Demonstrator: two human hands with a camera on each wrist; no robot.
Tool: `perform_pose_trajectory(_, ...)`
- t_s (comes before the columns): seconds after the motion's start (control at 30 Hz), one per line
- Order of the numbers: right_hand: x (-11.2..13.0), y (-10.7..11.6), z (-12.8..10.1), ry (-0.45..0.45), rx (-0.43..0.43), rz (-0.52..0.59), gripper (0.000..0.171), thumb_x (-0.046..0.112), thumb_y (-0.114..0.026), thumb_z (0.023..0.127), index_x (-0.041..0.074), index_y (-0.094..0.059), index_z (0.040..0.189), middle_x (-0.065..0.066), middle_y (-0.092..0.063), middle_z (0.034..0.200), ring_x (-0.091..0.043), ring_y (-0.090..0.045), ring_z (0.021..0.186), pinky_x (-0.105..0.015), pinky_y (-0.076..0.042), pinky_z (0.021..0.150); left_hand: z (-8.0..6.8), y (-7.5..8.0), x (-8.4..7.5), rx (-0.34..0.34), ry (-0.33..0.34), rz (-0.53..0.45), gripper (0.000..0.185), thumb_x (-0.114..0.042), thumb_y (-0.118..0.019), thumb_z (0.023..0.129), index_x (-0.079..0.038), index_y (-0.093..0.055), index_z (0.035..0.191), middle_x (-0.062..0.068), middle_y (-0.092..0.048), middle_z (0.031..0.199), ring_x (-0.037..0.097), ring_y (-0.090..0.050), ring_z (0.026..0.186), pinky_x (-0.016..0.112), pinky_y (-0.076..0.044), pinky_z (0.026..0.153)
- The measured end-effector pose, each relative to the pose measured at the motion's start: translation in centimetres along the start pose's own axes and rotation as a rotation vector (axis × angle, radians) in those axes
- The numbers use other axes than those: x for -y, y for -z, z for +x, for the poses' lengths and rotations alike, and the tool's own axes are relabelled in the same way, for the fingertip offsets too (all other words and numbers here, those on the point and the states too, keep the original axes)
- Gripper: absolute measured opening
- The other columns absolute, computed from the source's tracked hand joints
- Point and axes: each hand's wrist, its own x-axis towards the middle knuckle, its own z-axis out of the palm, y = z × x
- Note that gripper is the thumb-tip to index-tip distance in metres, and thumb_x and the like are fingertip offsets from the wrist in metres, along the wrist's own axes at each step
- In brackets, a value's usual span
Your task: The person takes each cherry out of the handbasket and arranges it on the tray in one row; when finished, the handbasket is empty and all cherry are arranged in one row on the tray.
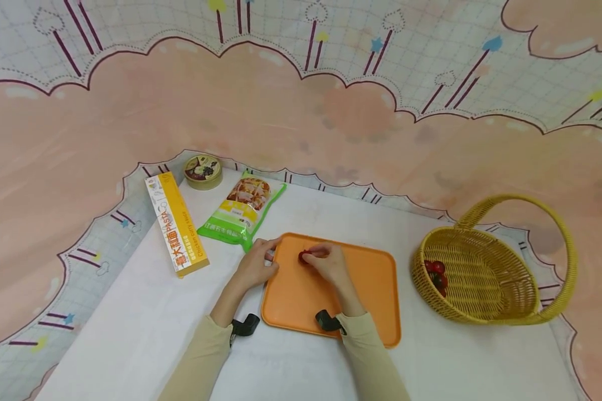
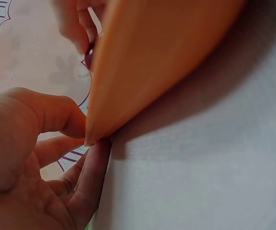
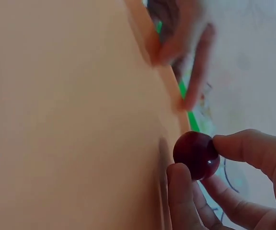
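Observation:
The orange tray (image 1: 293, 301) lies flat on the white tabletop. My left hand (image 1: 257, 264) grips its left edge near the far corner; in the left wrist view the thumb and fingers pinch the tray's corner (image 2: 99, 115). Over the far left part of the tray, my right hand (image 1: 333, 266) pinches a small, glossy, dark red round fruit (image 3: 195, 154), like a cherry, between thumb and fingertips. The right wrist view shows the fruit close to the tray surface; whether it touches cannot be told.
A yellow wicker basket (image 1: 481, 278) with several red fruits (image 1: 437, 275) stands to the right. Beyond the tray on the left are a green-edged food bag (image 1: 243, 209), a yellow and white pasta box (image 1: 177, 225) and a round tin (image 1: 203, 172). A patterned cloth backdrop rises behind.

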Motion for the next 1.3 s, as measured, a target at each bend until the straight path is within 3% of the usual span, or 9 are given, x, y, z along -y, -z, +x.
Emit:
perform_pose_trajectory(0.37, 0.5, -2.6, -0.2, -0.001, -0.037, -0.044, 0.021, 0.011, -0.079, 0.081, -0.006, -0.073, 0.093, -0.015, -0.072, 0.080, -0.010, -0.062, 0.061, -0.022, -0.050, 0.055, 0.0, -0.1, 0.0, -0.008, 0.000, 0.008, 0.061, -0.002, -0.066, 0.081, -0.002, -0.053, 0.140, 0.015, -0.053, 0.117, 0.020, -0.057, 0.087, 0.034, -0.046, 0.074)
perform_pose_trajectory(0.63, 0.4, -3.5, -0.3, 0.019, -0.037, -0.129, 0.022, 0.017, -0.079, 0.082, -0.003, -0.073, 0.090, -0.011, -0.071, 0.078, -0.013, -0.062, 0.066, -0.022, -0.048, 0.058, -0.1, 0.0, 0.1, -0.010, 0.005, 0.011, 0.061, -0.002, -0.068, 0.082, -0.002, -0.053, 0.141, 0.015, -0.054, 0.116, 0.021, -0.059, 0.088, 0.035, -0.048, 0.077)
perform_pose_trajectory(0.87, 0.5, -3.1, -0.3, 0.006, -0.040, -0.142, 0.024, 0.021, -0.074, 0.087, -0.002, -0.074, 0.092, -0.010, -0.071, 0.079, -0.012, -0.059, 0.064, -0.023, -0.048, 0.059, 0.0, -0.1, 0.1, -0.025, -0.039, 0.006, 0.061, 0.000, -0.066, 0.080, -0.001, -0.054, 0.140, 0.016, -0.055, 0.115, 0.022, -0.060, 0.087, 0.036, -0.049, 0.076)
perform_pose_trajectory(1.1, 0.6, -1.7, -0.2, 0.027, -0.026, -0.164, 0.025, 0.021, -0.069, 0.091, -0.003, -0.074, 0.095, -0.009, -0.068, 0.079, -0.016, -0.061, 0.068, -0.029, -0.051, 0.065, 0.0, -0.1, 0.0, -0.009, -0.004, 0.003, 0.063, -0.002, -0.065, 0.079, -0.002, -0.053, 0.141, 0.015, -0.054, 0.117, 0.020, -0.059, 0.088, 0.034, -0.049, 0.076)
perform_pose_trajectory(1.3, 0.7, -1.3, -0.1, 0.035, -0.017, -0.166, 0.020, 0.015, -0.070, 0.090, -0.003, -0.074, 0.096, -0.011, -0.068, 0.082, -0.018, -0.061, 0.070, -0.026, -0.050, 0.064, 0.1, -0.1, 0.0, -0.005, 0.003, -0.004, 0.063, -0.002, -0.066, 0.080, -0.002, -0.053, 0.141, 0.015, -0.054, 0.118, 0.020, -0.059, 0.089, 0.034, -0.049, 0.076)
